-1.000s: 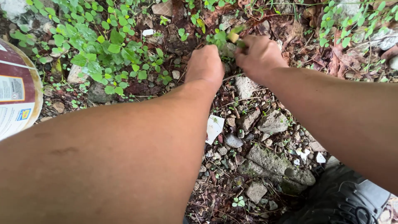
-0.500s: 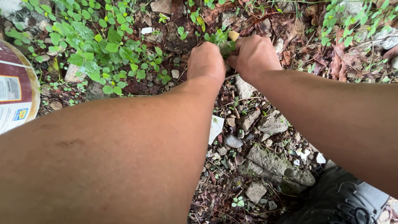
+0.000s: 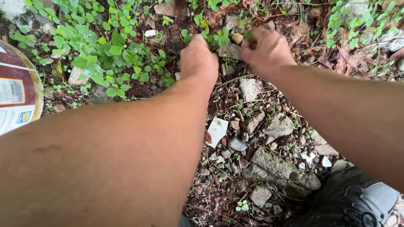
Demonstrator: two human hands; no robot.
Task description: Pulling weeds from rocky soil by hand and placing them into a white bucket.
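Nearest, at the bottom right corner, a dark shoe (image 3: 357, 201) rests on the ground, partly cut off by the frame. Two bare forearms reach away from the camera over a ground (image 3: 235, 197) of dirt, twigs and gravel. Between the forearms lie grey stones (image 3: 277, 162), some mossy, and a small white scrap (image 3: 217, 130) just right of the left forearm. At the left edge stands a round container (image 3: 14, 94) with a dark red and white label, only partly in view.

Farther out, the left hand (image 3: 198, 59) lies knuckles-up at the edge of a small green weed (image 3: 219, 38) that grows beside a pale stone (image 3: 230, 51). Its fingers curl down and away from the camera, so I cannot tell whether its grip is pressed together or spread. The right hand (image 3: 267, 48) is just right of the same weed, its fingers bunched together with a bit of green leaf showing at the fingertips; what exactly it pinches is hard to make out. A small tan pebble (image 3: 237, 38) sits between the two hands.

At the far left, a patch of round-leaved green plants (image 3: 101, 46) covers the soil. At the far right lie brown dead leaves (image 3: 341, 59) and more sprigs of green.
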